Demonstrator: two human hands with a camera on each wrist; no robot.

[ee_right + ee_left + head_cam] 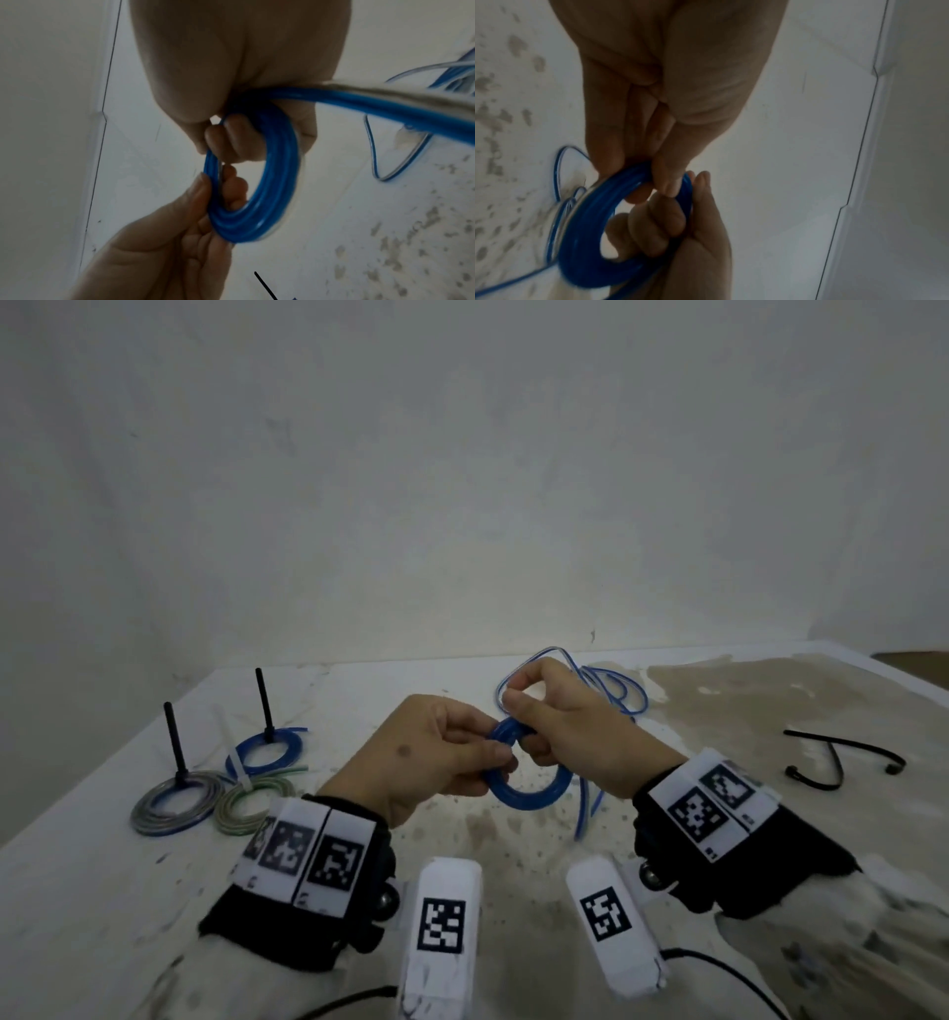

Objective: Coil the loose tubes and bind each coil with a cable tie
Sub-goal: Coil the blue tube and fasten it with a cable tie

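A blue tube is wound into a small coil held above the table between both hands. My left hand pinches the coil's left side between thumb and fingers. My right hand grips the coil's top, fingers curled through the ring, and holds the loose length of tube that trails to the table behind. Two black cable ties lie on the table at the right.
At the left lie three bound coils: a blue one, a grey one and a greenish one, with black tie tails standing up and a white tie between them. The white table is stained. A wall stands close behind.
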